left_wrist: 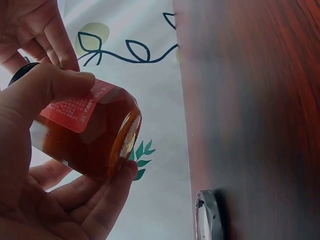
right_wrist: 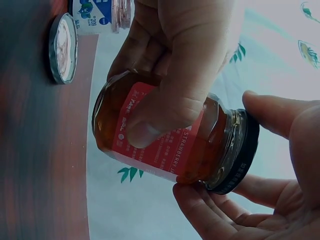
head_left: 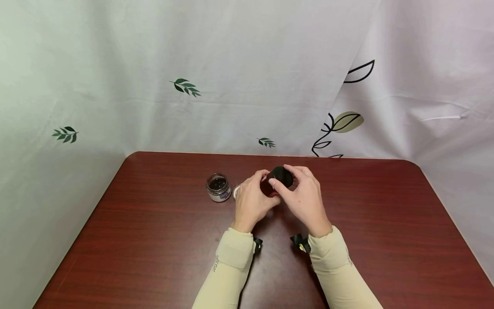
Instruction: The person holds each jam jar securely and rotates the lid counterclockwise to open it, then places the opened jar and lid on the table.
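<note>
Above the middle of the dark red table (head_left: pixel 154 240), both hands were clamped on one small glass jar (right_wrist: pixel 160 135) of reddish-brown preserve with a red label. The left hand (head_left: pixel 251 201) gripped the jar's body, its thumb pressed across the label and its fingers curled round the underside near the base, as the left wrist view showed. The right hand (head_left: pixel 305 199) held the jar's black lid (head_left: pixel 281 176), thumb and fingers set around the lid's rim; the lid sat on the jar's mouth, and whether it was tight or loosened could not be told. The jar was lifted off the table, tilted over with the lid toward the right hand. Just to the left of the held jar, on the table, stood a second small jar (head_left: pixel 218 187) with dark contents, a white and blue label and an open mouth. Between that open jar and the left hand a round metal lid (right_wrist: pixel 62 47) lay on the table, close beside the open jar. Behind the table hung a pale curtain (head_left: pixel 247 64) printed with leaves.
</note>
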Tool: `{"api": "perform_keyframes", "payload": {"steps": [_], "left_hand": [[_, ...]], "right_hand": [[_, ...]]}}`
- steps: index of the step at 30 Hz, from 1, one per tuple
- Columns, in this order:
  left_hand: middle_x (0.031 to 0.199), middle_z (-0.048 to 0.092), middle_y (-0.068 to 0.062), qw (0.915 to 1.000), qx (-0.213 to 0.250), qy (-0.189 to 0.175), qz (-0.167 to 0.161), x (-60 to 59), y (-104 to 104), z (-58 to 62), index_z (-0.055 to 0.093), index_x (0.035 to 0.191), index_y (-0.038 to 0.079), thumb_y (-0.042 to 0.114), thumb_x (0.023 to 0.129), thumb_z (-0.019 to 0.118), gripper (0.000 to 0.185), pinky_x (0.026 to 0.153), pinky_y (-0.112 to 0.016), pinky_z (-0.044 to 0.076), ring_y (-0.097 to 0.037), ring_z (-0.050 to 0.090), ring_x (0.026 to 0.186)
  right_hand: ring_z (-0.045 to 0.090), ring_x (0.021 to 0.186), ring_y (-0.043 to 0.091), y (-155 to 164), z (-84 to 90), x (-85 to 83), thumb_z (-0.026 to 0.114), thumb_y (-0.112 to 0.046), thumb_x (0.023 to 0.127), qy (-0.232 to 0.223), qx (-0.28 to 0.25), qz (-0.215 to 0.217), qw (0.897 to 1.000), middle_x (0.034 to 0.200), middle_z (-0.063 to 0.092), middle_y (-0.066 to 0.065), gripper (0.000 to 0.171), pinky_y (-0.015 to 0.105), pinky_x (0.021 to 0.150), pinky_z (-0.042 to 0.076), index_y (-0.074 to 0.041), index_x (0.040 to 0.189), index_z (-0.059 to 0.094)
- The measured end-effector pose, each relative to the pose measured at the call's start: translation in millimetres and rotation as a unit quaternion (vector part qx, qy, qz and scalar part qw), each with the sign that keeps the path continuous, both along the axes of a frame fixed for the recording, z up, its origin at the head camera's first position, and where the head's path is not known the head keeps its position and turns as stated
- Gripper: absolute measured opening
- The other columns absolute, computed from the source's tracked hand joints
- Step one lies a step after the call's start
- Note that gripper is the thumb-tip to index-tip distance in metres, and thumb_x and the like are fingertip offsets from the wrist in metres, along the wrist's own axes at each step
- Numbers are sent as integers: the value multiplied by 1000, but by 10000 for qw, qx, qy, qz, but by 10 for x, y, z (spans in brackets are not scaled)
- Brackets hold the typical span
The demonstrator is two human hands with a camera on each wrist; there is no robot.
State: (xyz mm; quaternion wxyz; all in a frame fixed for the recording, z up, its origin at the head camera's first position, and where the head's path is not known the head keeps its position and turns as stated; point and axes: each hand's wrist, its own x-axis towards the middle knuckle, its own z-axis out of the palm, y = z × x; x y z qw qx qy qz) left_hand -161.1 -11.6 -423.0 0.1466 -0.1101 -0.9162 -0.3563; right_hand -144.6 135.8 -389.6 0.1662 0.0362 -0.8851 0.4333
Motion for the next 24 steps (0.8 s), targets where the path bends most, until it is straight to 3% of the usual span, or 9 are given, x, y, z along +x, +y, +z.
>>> {"api": "perform_keyframes", "payload": {"steps": [24], "left_hand": [[101, 72, -3, 9997, -213, -54, 78, 7, 0, 38, 67, 122, 14, 35, 71, 85, 58, 74, -40, 53, -22, 69, 87]], "right_hand": [[68, 89, 22, 5, 14, 6, 81, -37, 85, -28, 65, 71, 9999, 119, 64, 12, 60, 38, 79, 56, -4, 133, 66]]}}
